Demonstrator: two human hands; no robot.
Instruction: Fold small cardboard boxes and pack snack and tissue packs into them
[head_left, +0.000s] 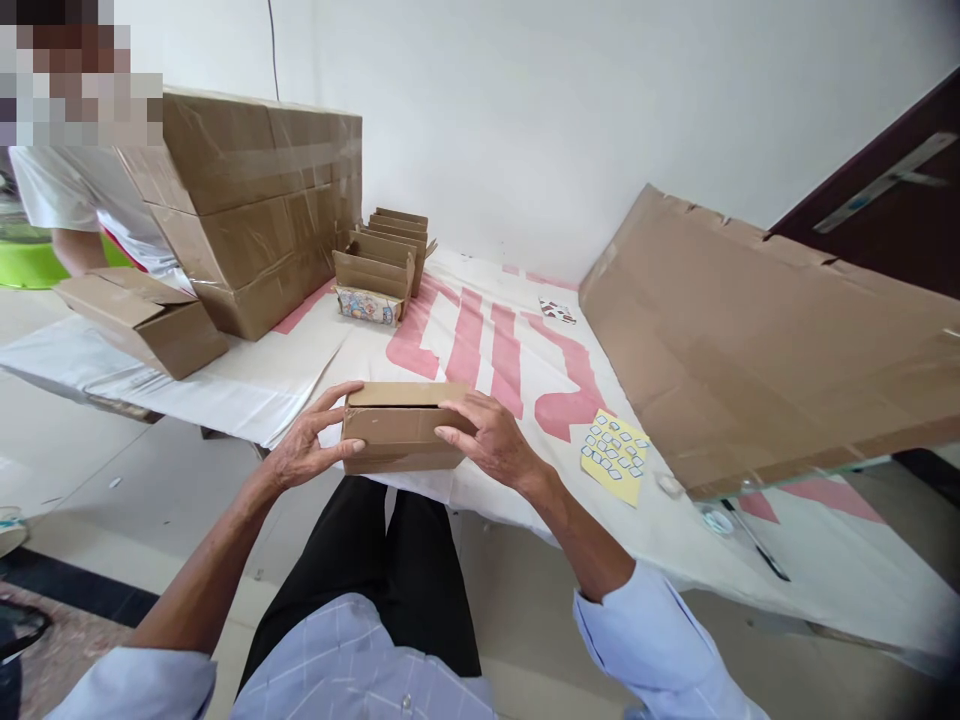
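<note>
White wall backs the worktop, draped in a pale sheet with pink lettering. At its near edge I see the left hand and right hand both curled around a small cardboard box, one gripping each end. A yellow sticker sheet lies near the right hand; farther back, open boxes stand beside a big taped carton.

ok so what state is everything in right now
small cardboard box, closed, held in both hands
left hand, gripping the box's left end
right hand, gripping its right end, fingers over the top
stacked cartons, taped shut
row of small boxes, lids open
flattened carton, unfolded, lying flat
sticker sheet, lying flat, stickers on it
</note>
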